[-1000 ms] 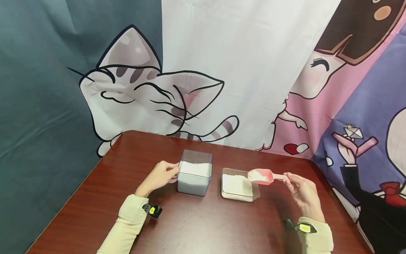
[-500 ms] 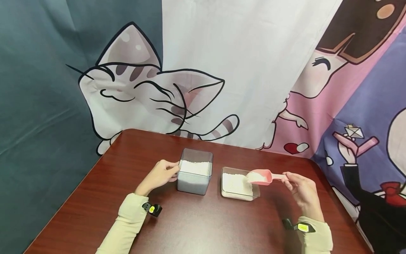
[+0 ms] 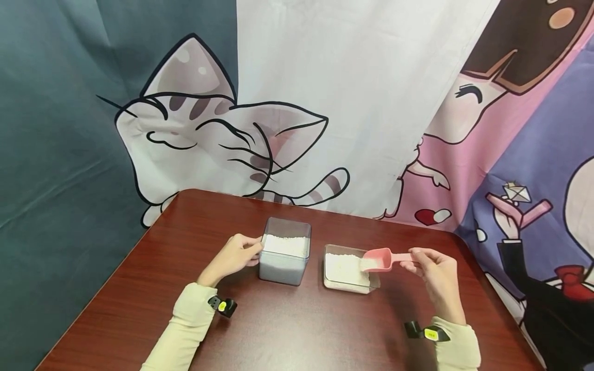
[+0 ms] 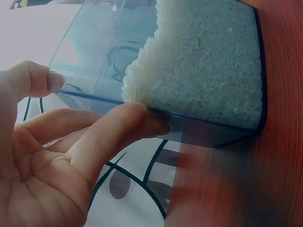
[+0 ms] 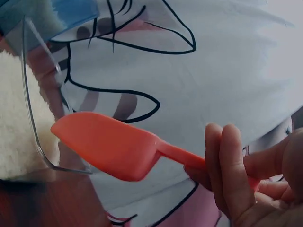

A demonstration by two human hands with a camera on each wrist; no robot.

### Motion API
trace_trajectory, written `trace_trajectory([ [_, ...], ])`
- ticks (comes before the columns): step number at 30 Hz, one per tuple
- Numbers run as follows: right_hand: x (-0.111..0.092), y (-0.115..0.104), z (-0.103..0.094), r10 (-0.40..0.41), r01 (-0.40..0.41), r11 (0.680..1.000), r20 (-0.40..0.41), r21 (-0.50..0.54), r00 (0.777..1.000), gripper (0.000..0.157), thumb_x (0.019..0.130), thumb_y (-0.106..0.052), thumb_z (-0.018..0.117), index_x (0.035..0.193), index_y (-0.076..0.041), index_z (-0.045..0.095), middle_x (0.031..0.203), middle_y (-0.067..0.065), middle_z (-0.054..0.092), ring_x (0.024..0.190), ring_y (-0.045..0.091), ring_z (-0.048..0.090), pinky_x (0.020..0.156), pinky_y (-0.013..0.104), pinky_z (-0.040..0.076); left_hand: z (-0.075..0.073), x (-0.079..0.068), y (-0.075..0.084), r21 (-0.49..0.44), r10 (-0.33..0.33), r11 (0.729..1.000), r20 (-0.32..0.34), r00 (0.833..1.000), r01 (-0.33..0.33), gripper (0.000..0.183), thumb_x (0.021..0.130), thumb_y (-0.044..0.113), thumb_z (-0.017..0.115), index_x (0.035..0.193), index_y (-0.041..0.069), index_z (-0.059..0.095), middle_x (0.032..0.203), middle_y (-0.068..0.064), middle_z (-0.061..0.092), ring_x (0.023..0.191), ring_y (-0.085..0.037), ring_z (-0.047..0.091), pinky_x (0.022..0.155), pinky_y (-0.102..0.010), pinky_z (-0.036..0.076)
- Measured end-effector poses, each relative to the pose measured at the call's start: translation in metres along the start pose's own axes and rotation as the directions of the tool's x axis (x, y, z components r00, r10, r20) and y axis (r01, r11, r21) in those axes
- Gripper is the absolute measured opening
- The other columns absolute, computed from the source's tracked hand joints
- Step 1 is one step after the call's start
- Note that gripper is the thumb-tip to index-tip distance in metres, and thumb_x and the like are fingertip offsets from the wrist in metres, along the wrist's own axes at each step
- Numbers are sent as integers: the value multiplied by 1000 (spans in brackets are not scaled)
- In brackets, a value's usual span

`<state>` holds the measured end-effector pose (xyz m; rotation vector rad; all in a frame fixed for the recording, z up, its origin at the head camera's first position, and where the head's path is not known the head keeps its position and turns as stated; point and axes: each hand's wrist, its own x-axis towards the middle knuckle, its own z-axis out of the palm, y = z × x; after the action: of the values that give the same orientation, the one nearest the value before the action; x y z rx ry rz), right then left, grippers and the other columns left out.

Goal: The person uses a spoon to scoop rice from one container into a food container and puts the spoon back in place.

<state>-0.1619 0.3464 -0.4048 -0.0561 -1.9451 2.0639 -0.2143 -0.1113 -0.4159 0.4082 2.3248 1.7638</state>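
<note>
My right hand (image 3: 437,273) grips the handle of a pink scoop (image 3: 379,260) above the right end of a shallow clear container (image 3: 376,284). White rice (image 3: 345,270) fills much of that container. The scoop is tilted, its mouth toward the rice; in the right wrist view its coral outer side (image 5: 109,144) hides whatever is inside. My left hand (image 3: 235,254) holds the left side of a taller, tinted clear bin (image 3: 284,271), thumb and fingers on its walls. More rice (image 4: 203,61) lies heaped inside that bin in the left wrist view.
Both containers stand apart on a reddish-brown wooden table (image 3: 287,330). A printed curtain (image 3: 371,103) with a cartoon cat hangs right behind the table's far edge. Cameras are strapped to both wrists.
The scoop, earlier carrying a visible heap of rice, has tipped over the shallow container, and the heap has gone from view. My right hand has turned slightly leftward; my left hand has stayed put.
</note>
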Motion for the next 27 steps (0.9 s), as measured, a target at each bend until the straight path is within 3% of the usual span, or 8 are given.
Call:
trace_trajectory([
  [4,-20,-40,34,-38,26,979,-60,-202,997,20,87,-8,60,97,9,63,75,13,68,59,22,67,62,30,56,-1,0,0,-6,1,1000,4,1000,-1,39,89,15,52,120,-9,55,126,-22,52,88,-22,65,70,-30,57],
  [7,-27,-51,45,-140,123,918,-19,-378,990,22,89,-7,58,100,12,61,73,18,68,57,21,66,61,24,56,-1,-1,0,-5,1,1000,3,1000,-1,39,89,15,52,119,-10,55,126,-22,52,88,-22,65,70,-31,57],
  [9,-30,-56,50,-192,179,880,15,-440,981,22,90,-5,56,100,13,61,74,21,67,57,21,66,61,22,56,-2,-1,0,-6,2,1000,2,1000,-2,40,89,15,52,119,-10,55,126,-23,52,87,-22,65,70,-31,57],
  [11,-30,-57,50,-191,185,882,30,-434,981,22,90,-7,55,101,12,62,75,19,68,58,22,66,62,21,56,-2,-1,0,-3,2,1000,0,1000,-2,40,89,15,52,120,-10,55,126,-23,52,87,-22,65,70,-30,57],
  [15,-27,-54,45,-92,86,967,-15,-239,996,19,88,-7,59,98,9,64,75,12,68,59,23,67,62,28,57,-2,0,-1,-7,-5,1000,-4,1000,5,40,89,15,52,120,-10,55,125,-22,53,86,-22,65,69,-29,57],
  [18,-24,-50,41,-20,17,998,-42,-68,999,13,86,-6,61,92,4,67,75,9,67,59,22,67,62,32,56,-2,0,-1,-3,2,1000,-4,1000,-2,39,89,14,52,120,-11,54,124,-24,53,87,-23,65,70,-30,57],
  [23,-20,-43,34,56,-54,994,-18,95,998,11,87,-4,59,86,-1,70,76,8,66,62,22,67,66,32,56,-1,1,-1,-10,11,1000,3,1000,-11,39,89,14,53,120,-10,55,125,-24,52,88,-24,65,71,-31,57],
  [27,-17,-33,25,159,-161,957,29,241,987,19,89,0,54,83,-2,72,79,8,69,65,19,68,67,27,56,1,1,-2,-15,5,1000,12,1000,-4,39,89,15,54,119,-10,55,124,-24,53,87,-24,65,71,-32,57],
])
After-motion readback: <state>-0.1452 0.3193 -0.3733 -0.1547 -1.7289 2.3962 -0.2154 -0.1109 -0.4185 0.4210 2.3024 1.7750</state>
